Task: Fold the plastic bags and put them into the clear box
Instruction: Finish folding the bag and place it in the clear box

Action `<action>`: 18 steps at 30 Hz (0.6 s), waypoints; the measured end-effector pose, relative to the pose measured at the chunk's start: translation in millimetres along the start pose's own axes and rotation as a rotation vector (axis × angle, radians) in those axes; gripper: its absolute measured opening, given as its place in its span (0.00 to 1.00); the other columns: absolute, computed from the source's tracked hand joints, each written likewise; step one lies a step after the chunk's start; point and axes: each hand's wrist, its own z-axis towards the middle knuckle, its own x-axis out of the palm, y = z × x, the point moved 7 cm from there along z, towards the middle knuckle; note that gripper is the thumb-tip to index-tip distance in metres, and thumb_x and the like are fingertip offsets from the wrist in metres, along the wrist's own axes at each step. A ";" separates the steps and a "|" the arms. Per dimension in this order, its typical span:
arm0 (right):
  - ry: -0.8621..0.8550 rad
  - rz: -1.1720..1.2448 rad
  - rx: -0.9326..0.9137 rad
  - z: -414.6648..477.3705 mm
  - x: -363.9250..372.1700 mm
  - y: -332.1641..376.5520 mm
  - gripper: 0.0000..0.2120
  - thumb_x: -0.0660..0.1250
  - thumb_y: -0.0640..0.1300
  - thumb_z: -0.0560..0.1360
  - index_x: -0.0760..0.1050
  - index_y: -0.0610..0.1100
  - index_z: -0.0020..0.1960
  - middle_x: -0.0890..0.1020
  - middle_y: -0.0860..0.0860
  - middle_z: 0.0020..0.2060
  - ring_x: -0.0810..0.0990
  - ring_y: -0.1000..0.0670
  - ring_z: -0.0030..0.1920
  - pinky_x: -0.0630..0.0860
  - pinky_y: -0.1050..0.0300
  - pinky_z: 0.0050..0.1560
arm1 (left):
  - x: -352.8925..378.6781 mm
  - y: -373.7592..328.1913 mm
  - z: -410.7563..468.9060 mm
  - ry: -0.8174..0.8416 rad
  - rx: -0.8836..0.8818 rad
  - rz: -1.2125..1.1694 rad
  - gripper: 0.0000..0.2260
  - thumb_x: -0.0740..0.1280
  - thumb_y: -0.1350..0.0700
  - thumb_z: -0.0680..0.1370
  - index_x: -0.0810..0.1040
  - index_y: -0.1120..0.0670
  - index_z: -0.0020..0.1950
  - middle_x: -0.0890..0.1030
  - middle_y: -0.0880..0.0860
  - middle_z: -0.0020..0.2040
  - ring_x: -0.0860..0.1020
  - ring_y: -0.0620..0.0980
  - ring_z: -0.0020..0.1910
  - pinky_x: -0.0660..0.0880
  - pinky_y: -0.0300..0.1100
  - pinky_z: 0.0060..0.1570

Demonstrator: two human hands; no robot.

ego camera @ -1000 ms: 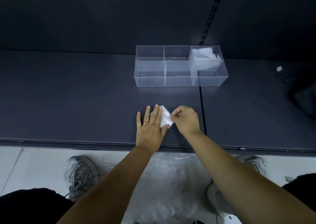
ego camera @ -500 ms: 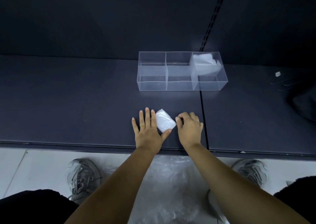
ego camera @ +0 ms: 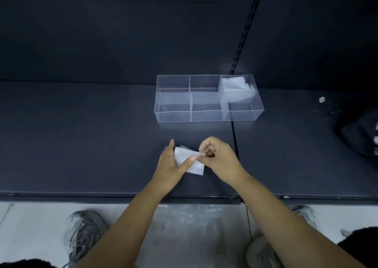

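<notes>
white folded plastic bag (ego camera: 196, 167) pinched: left hand (ego camera: 168, 166), right hand (ego camera: 219, 158)

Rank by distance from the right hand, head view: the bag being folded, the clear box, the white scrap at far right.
1. Bag: in its grip, just left.
2. Box: ahead, farther back.
3. Scrap: far right, at back.

Folded bag (ego camera: 189, 161) on shelf (ego camera: 81, 145) – clear box (ego camera: 206, 112) behind it.
</notes>
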 end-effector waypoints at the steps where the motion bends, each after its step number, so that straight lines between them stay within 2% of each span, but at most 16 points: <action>1: 0.049 0.000 -0.024 1.8 -6.8 6.6 0.11 0.72 0.35 0.71 0.74 0.49 0.42 0.78 0.54 0.35 0.72 0.57 0.35 0.72 0.66 0.41 | 1.6 -10.4 2.4 0.050 -0.026 -0.151 0.43 0.68 0.34 0.69 0.56 0.49 0.78 0.66 0.45 0.73 0.65 0.45 0.71 0.61 0.43 0.71; 2: 0.079 0.001 -0.040 4.5 -15.6 12.8 0.11 0.72 0.35 0.71 0.74 0.49 0.44 0.78 0.53 0.36 0.73 0.57 0.36 0.72 0.66 0.41 | 3.2 -20.3 6.8 0.085 -0.040 -0.248 0.40 0.72 0.36 0.69 0.62 0.49 0.75 0.73 0.45 0.68 0.72 0.44 0.66 0.67 0.42 0.67; 4: 0.084 0.042 -0.040 12.7 -36.3 21.9 0.12 0.73 0.35 0.70 0.76 0.49 0.47 0.79 0.50 0.37 0.74 0.56 0.37 0.73 0.67 0.43 | 6.3 -41.4 18.9 0.103 -0.023 -0.401 0.24 0.74 0.50 0.72 0.75 0.52 0.66 0.82 0.49 0.56 0.79 0.46 0.54 0.76 0.37 0.54; 6: 0.059 0.122 0.011 23.4 -57.6 22.2 0.12 0.73 0.36 0.71 0.77 0.48 0.50 0.80 0.49 0.37 0.76 0.56 0.38 0.74 0.67 0.44 | 8.9 -65.3 31.0 0.070 0.018 -0.523 0.12 0.72 0.60 0.74 0.80 0.54 0.57 0.85 0.50 0.46 0.81 0.45 0.45 0.77 0.33 0.39; 7: 0.054 0.151 0.058 29.0 -65.8 19.7 0.09 0.73 0.38 0.71 0.78 0.46 0.50 0.81 0.50 0.36 0.78 0.57 0.38 0.75 0.67 0.44 | 11.0 -76.6 37.2 0.051 0.030 -0.573 0.11 0.71 0.62 0.74 0.81 0.55 0.55 0.85 0.50 0.45 0.81 0.45 0.42 0.76 0.33 0.36; 9: 0.044 0.162 0.134 41.5 -79.2 14.3 0.03 0.73 0.41 0.72 0.80 0.44 0.43 0.81 0.55 0.32 0.77 0.60 0.34 0.73 0.70 0.38 | 14.7 -97.4 51.6 0.004 0.056 -0.654 0.09 0.71 0.63 0.74 0.81 0.56 0.53 0.85 0.51 0.43 0.82 0.44 0.40 0.76 0.33 0.36; 11: -0.064 0.176 0.147 63.1 -101.2 12.6 0.04 0.73 0.41 0.72 0.80 0.44 0.39 0.80 0.58 0.28 0.76 0.63 0.29 0.70 0.72 0.32 | 11.8 -112.5 68.4 -0.092 0.102 -0.664 0.07 0.70 0.65 0.74 0.81 0.55 0.49 0.84 0.50 0.41 0.81 0.41 0.37 0.76 0.32 0.36; 13: -0.259 0.203 0.146 91.5 -134.6 12.8 0.04 0.73 0.41 0.72 0.80 0.45 0.39 0.82 0.58 0.31 0.77 0.64 0.30 0.71 0.74 0.32 | -0.2 -120.0 82.2 -0.269 0.179 -0.487 0.07 0.69 0.64 0.76 0.80 0.52 0.46 0.82 0.49 0.39 0.80 0.41 0.36 0.76 0.33 0.40; 14: -0.349 0.200 0.153 107.2 -151.5 11.5 0.04 0.73 0.42 0.72 0.79 0.45 0.40 0.82 0.57 0.34 0.79 0.62 0.32 0.72 0.73 0.33 | -6.2 -121.3 85.7 -0.361 0.232 -0.317 0.06 0.68 0.62 0.77 0.79 0.51 0.47 0.82 0.48 0.40 0.80 0.42 0.39 0.76 0.35 0.44; 16: -0.473 0.154 0.178 137.2 -177.4 7.5 0.05 0.74 0.43 0.72 0.78 0.44 0.42 0.81 0.52 0.40 0.79 0.56 0.39 0.73 0.67 0.40 | -7.1 -124.0 86.7 -0.460 0.359 0.128 0.07 0.66 0.57 0.79 0.79 0.52 0.56 0.82 0.50 0.50 0.78 0.47 0.52 0.73 0.42 0.57; 18: -0.525 0.086 0.187 165.3 -192.4 1.6 0.08 0.74 0.44 0.72 0.76 0.42 0.44 0.80 0.47 0.43 0.78 0.50 0.44 0.73 0.59 0.46 | 12.7 -116.1 87.7 -0.397 0.466 0.529 0.16 0.62 0.50 0.80 0.75 0.53 0.66 0.76 0.51 0.65 0.69 0.52 0.68 0.58 0.49 0.72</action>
